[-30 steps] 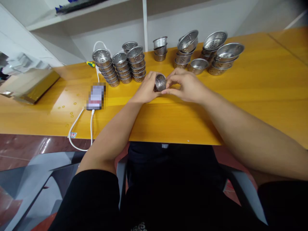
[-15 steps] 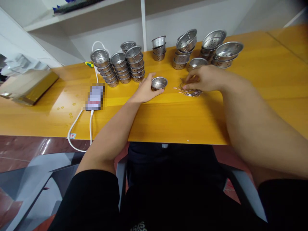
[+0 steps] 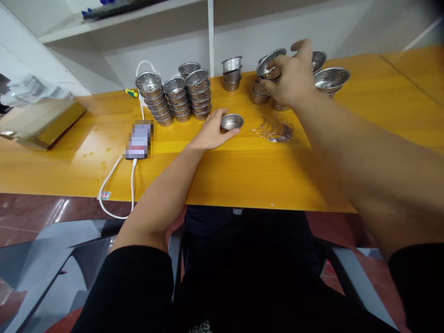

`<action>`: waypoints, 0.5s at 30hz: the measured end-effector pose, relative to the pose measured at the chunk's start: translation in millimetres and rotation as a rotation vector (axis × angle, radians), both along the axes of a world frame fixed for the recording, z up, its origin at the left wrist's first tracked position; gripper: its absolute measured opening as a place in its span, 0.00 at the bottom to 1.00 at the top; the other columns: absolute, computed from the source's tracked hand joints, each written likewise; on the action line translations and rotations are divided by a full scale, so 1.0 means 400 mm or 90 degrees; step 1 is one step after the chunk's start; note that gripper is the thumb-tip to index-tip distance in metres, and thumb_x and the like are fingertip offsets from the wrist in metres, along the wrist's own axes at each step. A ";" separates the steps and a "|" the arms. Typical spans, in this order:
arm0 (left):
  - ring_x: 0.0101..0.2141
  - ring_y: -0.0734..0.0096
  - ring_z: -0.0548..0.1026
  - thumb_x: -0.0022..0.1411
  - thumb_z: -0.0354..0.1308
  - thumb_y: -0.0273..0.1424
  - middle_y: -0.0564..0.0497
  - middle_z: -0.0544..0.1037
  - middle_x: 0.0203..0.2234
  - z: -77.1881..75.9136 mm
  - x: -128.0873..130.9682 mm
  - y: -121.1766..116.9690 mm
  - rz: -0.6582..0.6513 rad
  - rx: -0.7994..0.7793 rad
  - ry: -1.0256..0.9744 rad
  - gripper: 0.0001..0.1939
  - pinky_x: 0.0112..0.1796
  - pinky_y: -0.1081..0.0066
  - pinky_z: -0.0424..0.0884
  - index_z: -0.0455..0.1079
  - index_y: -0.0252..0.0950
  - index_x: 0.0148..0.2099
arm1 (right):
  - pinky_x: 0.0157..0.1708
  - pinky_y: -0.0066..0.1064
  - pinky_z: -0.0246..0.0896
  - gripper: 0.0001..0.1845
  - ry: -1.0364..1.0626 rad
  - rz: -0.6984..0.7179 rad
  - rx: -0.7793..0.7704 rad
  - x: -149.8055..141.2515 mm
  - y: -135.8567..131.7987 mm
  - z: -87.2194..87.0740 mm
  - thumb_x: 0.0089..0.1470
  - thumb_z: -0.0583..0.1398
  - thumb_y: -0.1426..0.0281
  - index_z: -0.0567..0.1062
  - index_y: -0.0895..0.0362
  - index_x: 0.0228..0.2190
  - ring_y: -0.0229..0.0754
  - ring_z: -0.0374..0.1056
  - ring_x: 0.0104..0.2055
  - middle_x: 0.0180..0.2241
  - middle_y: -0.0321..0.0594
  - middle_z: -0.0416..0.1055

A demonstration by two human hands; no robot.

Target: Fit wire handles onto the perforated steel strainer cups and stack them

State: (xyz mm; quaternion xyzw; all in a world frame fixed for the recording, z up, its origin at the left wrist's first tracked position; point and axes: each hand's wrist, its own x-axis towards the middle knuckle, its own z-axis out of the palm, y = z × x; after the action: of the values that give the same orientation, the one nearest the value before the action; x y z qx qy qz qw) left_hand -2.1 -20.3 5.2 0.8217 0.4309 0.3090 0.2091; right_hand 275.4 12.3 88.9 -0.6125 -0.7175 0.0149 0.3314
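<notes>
My left hand [image 3: 215, 130] is wrapped round a small perforated metal cup [image 3: 233, 122], which sits upright on the table. Its fingers lie at the far side and the thumb at the near rim. To the right of that cup lies a loose pile of thin, curved metal wires [image 3: 281, 134]. Beyond the pile, my right hand [image 3: 294, 76] is raised with thumb and fingers apart, slightly blurred. Its fingertips are close to a tilted perforated cup [image 3: 265, 64] on top of a stack; whether they touch it is unclear. The hand partly hides the cups behind it.
Several cup stacks [image 3: 163, 110] stand at the back left, a shorter stack [image 3: 231, 74] at the back middle and wider cups [image 3: 331, 78] at right. A phone [image 3: 138, 141] with a white cable [image 3: 102, 185] and a cardboard box [image 3: 45, 125] are on the left.
My right hand has left the cup in my left hand, passed over the wire pile, and moved up to the back stacks. The held cup has gone from tilted to upright.
</notes>
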 end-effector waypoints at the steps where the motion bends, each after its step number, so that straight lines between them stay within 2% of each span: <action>1: 0.73 0.41 0.73 0.65 0.73 0.43 0.32 0.76 0.71 -0.001 -0.001 0.001 -0.001 0.004 -0.001 0.39 0.76 0.46 0.67 0.66 0.34 0.72 | 0.80 0.47 0.50 0.20 0.007 -0.005 0.001 -0.005 0.016 -0.002 0.70 0.76 0.69 0.85 0.61 0.59 0.59 0.54 0.78 0.73 0.60 0.57; 5: 0.72 0.41 0.74 0.66 0.73 0.43 0.31 0.76 0.70 0.003 -0.001 -0.003 -0.005 0.006 0.020 0.38 0.76 0.45 0.68 0.67 0.33 0.71 | 0.77 0.52 0.55 0.17 -0.001 -0.031 0.001 -0.024 0.052 -0.023 0.69 0.76 0.70 0.86 0.65 0.54 0.61 0.59 0.74 0.70 0.63 0.61; 7: 0.74 0.41 0.72 0.66 0.73 0.41 0.29 0.74 0.71 0.007 0.000 -0.006 -0.003 -0.002 0.033 0.40 0.77 0.46 0.66 0.65 0.31 0.73 | 0.76 0.51 0.56 0.16 -0.010 -0.037 -0.002 -0.027 0.055 -0.032 0.70 0.75 0.70 0.86 0.68 0.54 0.62 0.60 0.74 0.70 0.66 0.61; 10: 0.77 0.41 0.68 0.67 0.74 0.43 0.28 0.70 0.74 0.007 0.001 -0.003 0.000 -0.009 0.032 0.44 0.79 0.47 0.63 0.62 0.30 0.76 | 0.77 0.47 0.56 0.12 -0.007 -0.019 0.009 -0.021 0.041 -0.031 0.73 0.72 0.72 0.85 0.68 0.52 0.60 0.60 0.75 0.70 0.66 0.61; 13: 0.81 0.42 0.62 0.68 0.74 0.49 0.26 0.63 0.78 -0.004 0.000 0.014 -0.005 -0.002 -0.006 0.51 0.82 0.48 0.59 0.56 0.30 0.79 | 0.78 0.45 0.56 0.09 0.001 0.017 0.062 -0.005 0.006 -0.012 0.72 0.73 0.72 0.85 0.65 0.49 0.58 0.62 0.74 0.70 0.65 0.61; 15: 0.83 0.42 0.58 0.67 0.72 0.57 0.29 0.60 0.80 -0.009 0.001 0.022 -0.009 0.020 -0.042 0.56 0.83 0.47 0.56 0.51 0.33 0.81 | 0.77 0.48 0.59 0.08 0.015 0.070 0.118 0.003 -0.031 0.001 0.71 0.74 0.68 0.84 0.58 0.45 0.58 0.64 0.72 0.68 0.61 0.63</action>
State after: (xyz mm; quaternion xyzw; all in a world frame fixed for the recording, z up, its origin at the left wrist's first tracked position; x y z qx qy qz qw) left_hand -1.8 -11.5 1.8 0.8171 0.4132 0.3413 0.2123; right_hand 276.7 -0.1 89.2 -0.5390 -0.7442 -0.0261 0.3937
